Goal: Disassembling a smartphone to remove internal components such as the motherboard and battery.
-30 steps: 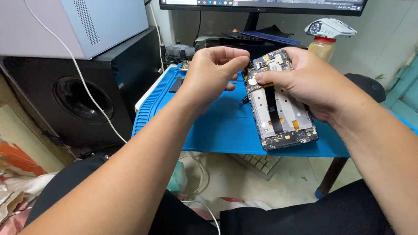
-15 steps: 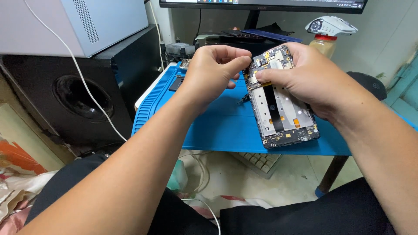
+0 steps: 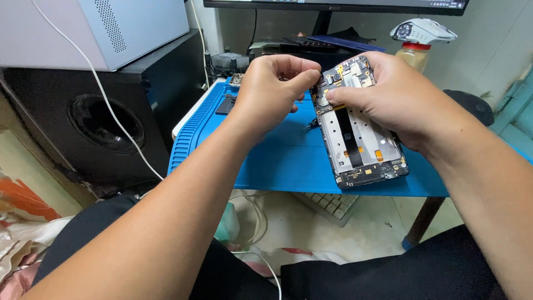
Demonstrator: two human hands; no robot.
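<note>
- Head view looked down on an opened phone (image 3: 360, 125), its back cover off and circuit boards exposed, held up above the blue work mat (image 3: 277, 155).
- Right hand (image 3: 397, 97) gripped the phone around its upper half, fingers wrapped behind the frame and the thumb pressed across the front near the top board.
- Left hand (image 3: 275, 83) was curled narrow, thumb and forefinger pinched together right at the phone's upper left edge; whether a small tool or part sat in that pinch could not be told.
- Phone's long axis ran from its top, far from the person and over the mat's back part, down toward its bottom end over the mat's near edge, tilted slightly to the person's right.
- From the left hand, the phone lay just to the right, touching or nearly touching at the fingertips; the right hand already held it, so it was the nearer one.
- Left of the mat stood a black speaker (image 3: 105, 119) with a grey box (image 3: 105, 28) on top, and a white cable (image 3: 119, 122) hung across them.
- Behind the mat a monitor stand (image 3: 320, 23) rose, and a spray bottle (image 3: 419, 47) stood behind the mat's right part.
</note>
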